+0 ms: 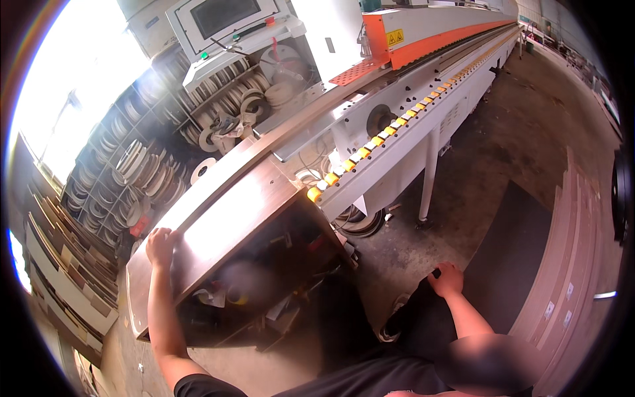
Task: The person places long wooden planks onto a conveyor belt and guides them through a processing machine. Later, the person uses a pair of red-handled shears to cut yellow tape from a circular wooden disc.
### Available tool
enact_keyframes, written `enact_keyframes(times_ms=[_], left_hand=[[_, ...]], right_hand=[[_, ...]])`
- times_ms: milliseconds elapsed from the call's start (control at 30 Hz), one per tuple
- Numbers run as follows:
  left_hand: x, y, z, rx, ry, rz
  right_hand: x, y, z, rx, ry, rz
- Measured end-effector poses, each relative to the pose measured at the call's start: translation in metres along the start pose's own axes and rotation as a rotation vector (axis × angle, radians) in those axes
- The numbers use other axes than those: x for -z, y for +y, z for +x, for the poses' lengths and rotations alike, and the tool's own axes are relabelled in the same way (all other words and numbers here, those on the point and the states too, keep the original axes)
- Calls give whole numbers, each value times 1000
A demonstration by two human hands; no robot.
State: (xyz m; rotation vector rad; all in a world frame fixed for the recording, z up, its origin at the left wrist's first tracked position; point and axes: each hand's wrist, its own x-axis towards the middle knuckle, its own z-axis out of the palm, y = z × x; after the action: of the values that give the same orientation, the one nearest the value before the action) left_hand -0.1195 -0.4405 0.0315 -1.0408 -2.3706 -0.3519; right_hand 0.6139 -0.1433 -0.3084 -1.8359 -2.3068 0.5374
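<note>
My left hand (162, 247) is at the near end of a long brown wooden strip (217, 187), its fingers curled together over the edge. The strip lies along the far side of a shiny wood-topped bench (235, 212) and runs on toward a long white and orange machine (423, 33). Low on the right, my right hand (447, 280) rests by my knee in black trousers (417, 317). Its fingers are curled in around a small dark patch at their tips. Whether that is cloth or a separate object cannot be made out.
Yellow rollers (364, 153) line the machine's near rail. A control panel with a screen (225, 16) stands behind it. Racks of edging rolls (142, 165) and stacked boards (66, 264) fill the left. Long pale panels (562, 264) and a dark sheet (512, 251) are at right.
</note>
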Motion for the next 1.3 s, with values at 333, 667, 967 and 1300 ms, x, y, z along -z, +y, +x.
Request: enact_keyframes(times_ms=[333,667,967,1300], left_hand=[[-2,42,30,-284,-88,-181],[-33,112,51,-279,-26,-227],[-45,170,86,-374,-105,-245],[-59,266,116,-279,-139,-97]], right_hand=[[0,4,-3,42,130,54],[-2,3,-2,50,122,19],[-7,3,-1,49,146,40],[-4,5,1,56,109,29]])
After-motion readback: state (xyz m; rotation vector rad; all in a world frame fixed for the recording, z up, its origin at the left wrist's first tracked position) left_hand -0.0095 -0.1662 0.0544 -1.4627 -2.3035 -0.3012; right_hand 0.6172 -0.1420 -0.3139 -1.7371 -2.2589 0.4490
